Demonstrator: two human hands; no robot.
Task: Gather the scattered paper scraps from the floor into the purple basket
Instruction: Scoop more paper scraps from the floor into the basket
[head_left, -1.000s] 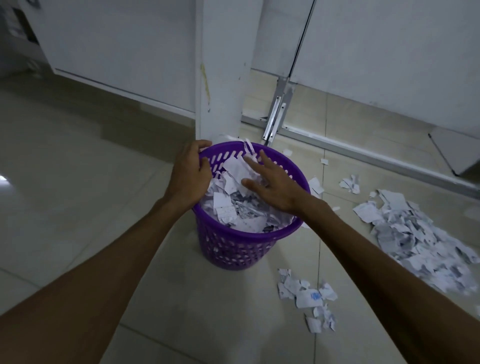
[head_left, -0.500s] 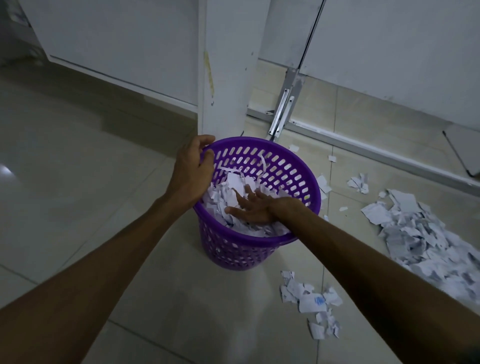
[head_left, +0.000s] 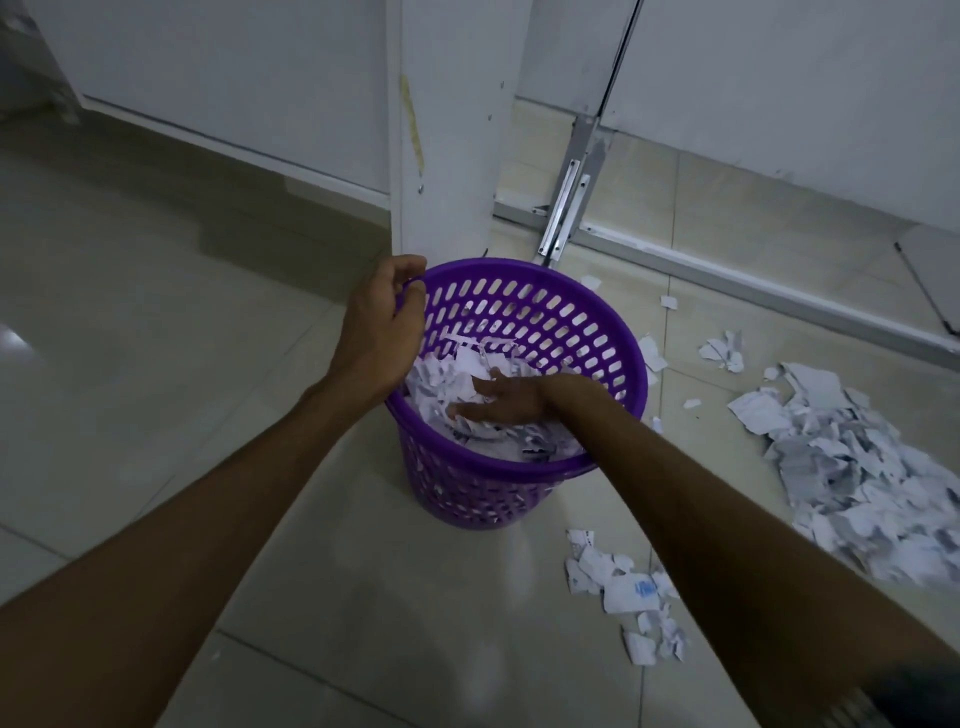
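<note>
Standing upright on the floor, the basket has its long axis vertical and its open mouth facing up toward the camera, just in front of a white post. The left hand grips the rim on the near-left side, fingers curled over the edge. The right hand lies inside the basket with fingers nearly straight and flat, pressing on the scraps heaped within. A second ago that hand hovered over the rim above a taller heap; half a second ago it was already inside, and now it sits lower, with more of the slotted far wall bare above the paper. The left hand has kept its hold on the rim throughout, and the basket has stayed where it was. A large pile of torn paper lies on the floor to the right, well apart from the basket, and a small cluster lies near its base on the right. A few stray bits sit just beside the far right rim. The floor is glossy pale tile in dim light, with white panels behind and a metal door rail running along the floor.
</note>
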